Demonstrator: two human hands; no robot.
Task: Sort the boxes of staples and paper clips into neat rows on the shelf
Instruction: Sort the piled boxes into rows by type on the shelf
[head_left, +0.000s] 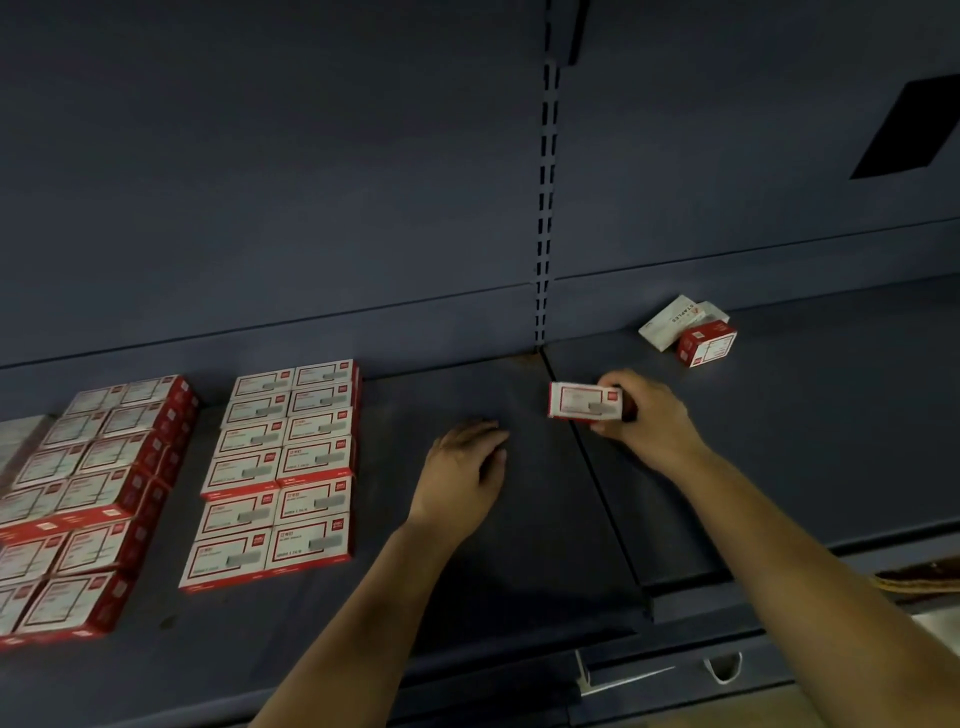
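Note:
My right hand (649, 415) grips a small red and white staple box (584, 401) just above the seam between two shelf panels. My left hand (465, 470) rests on the dark shelf (519, 545) with loosely curled fingers and holds nothing. To its left, red and white boxes lie in a neat block two wide (280, 467). A second, stacked block (88, 499) fills the far left. At the back right a loose red box (706, 344) lies against a white staples box (670, 322).
A slotted upright (545, 208) splits the shelf's back wall. The shelf's front edge carries a price rail with clear label holders (722, 667). A dark rectangular patch (909, 130) sits high on the right back panel.

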